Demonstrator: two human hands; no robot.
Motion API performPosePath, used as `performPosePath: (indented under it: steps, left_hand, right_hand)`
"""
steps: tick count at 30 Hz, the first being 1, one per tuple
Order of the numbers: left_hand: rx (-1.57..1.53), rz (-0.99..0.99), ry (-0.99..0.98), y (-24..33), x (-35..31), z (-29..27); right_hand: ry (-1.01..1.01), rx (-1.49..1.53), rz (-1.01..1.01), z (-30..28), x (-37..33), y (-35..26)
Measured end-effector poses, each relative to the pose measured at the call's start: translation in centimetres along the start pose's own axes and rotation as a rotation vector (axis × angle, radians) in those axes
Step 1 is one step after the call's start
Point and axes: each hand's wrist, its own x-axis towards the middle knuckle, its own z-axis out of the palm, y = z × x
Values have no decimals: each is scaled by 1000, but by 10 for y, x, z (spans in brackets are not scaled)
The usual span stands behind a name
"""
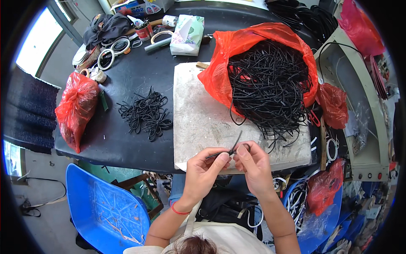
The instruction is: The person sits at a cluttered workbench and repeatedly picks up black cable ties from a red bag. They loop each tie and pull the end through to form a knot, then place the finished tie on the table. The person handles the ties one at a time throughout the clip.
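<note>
Between my two hands, just over the near edge of the pale board (194, 122), is a thin black cord (238, 139). My left hand (206, 168) pinches it between thumb and forefinger, and a short end sticks out to the left. My right hand (255, 167) grips it close by, where it curves into a small loop; the other end points up. Beyond them lies a red plastic bag (220, 55), open and heaped with many loose black cords (270, 84), some spilling onto the board. Left of the board rests a smaller pile of looped black cords (148, 114).
A tied red bag (78, 106) sits at the table's left. Farther back are a tissue pack (187, 36), tape rolls (105, 59) and a red can (144, 31). A blue plastic chair (105, 203) stands at lower left. A grey metal frame (359, 84) rises at right.
</note>
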Motion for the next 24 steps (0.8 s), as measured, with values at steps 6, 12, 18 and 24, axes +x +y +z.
performPosePath:
  steps: [6,12,18,24]
  left_hand:
    - [42,-133,-77,25,-4,-16]
    - [37,-110,-108,34,-26,-47]
    - [-74,67,-41,33,-42,-76]
    - [430,342,382,45,-17,-131]
  right_hand:
    - [-44,-658,-494,15,-12,-6]
    - [-72,-617,-310,49,-23,-4]
    - [-141,-180,26,74,-16,12]
    - [-300,-520,58,90,2,5]
